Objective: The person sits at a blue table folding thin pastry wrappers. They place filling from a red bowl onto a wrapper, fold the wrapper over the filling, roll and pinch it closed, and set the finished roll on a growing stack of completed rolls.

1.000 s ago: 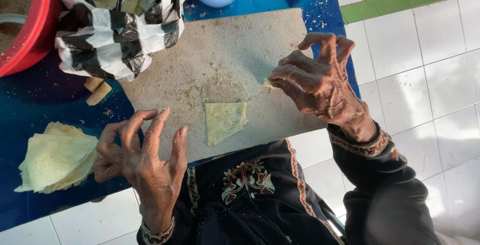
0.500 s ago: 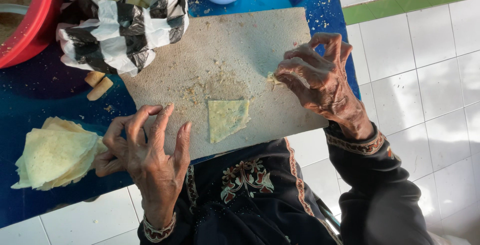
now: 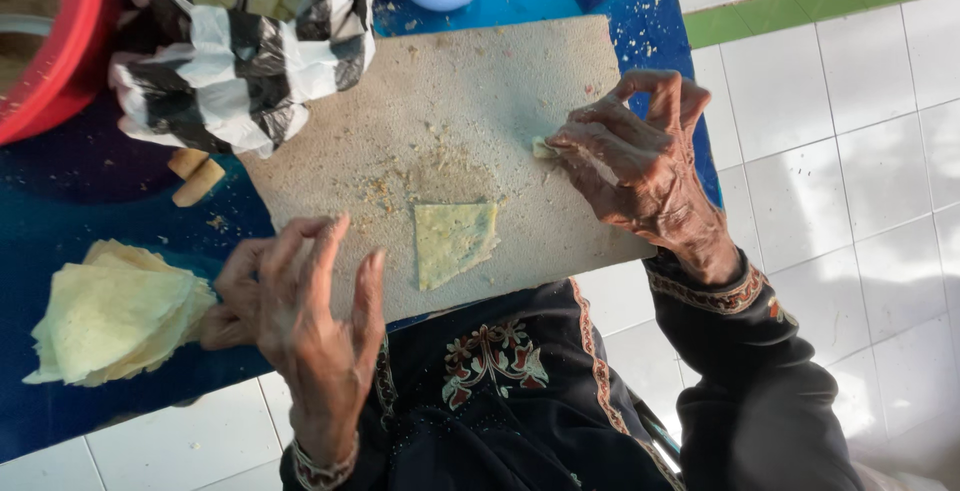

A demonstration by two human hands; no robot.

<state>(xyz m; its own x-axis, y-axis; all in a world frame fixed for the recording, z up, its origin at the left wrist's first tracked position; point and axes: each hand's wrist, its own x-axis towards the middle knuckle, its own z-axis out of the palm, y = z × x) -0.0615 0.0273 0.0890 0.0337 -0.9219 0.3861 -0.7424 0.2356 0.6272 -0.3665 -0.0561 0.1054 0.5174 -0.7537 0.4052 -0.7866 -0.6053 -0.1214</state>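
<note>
One folded wrapper (image 3: 455, 241) is laid near the board's (image 3: 440, 91) front edge, between both hands, nearer the left hand (image 3: 300, 321), held open and empty. A small scrap (image 3: 543, 148) is pinched by the right hand (image 3: 635, 166) at the right edge.

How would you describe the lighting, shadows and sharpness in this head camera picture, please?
In the head view, daylight falls brightly on the white floor tiles, which look nearly washed out; the blue table lies in deep shade at its left side; the board is evenly lit with soft shadows under the right hand; the left hand and the dough piece are sharp, without motion blur.
</note>
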